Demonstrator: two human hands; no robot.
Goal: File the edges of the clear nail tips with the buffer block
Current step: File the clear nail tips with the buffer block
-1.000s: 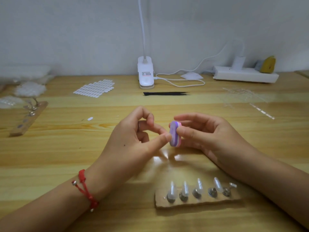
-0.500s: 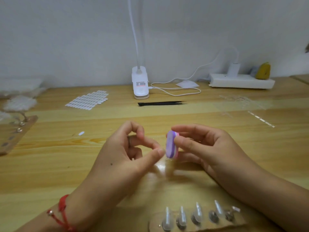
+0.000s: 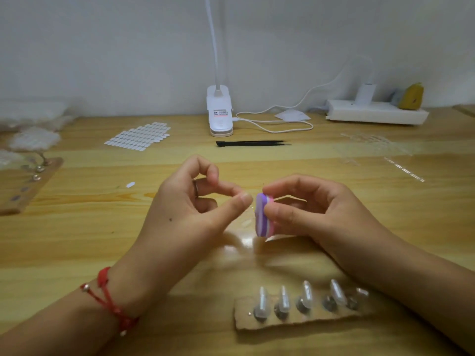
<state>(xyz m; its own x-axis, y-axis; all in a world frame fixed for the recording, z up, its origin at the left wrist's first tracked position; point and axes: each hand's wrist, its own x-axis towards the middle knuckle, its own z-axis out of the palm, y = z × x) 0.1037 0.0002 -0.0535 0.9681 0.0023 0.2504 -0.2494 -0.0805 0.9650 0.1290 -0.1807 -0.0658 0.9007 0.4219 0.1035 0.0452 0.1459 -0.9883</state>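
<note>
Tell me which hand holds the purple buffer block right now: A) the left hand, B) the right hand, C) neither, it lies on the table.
B: the right hand pinches the buffer block between thumb and fingers, off the table.

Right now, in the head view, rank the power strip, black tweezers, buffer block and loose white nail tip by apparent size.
1. power strip
2. black tweezers, longer, and buffer block, thicker but nearer: not ranked
3. loose white nail tip

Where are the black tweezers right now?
Head view, centre: the black tweezers lie on the wooden table, just in front of the white clip lamp near the far wall.
</note>
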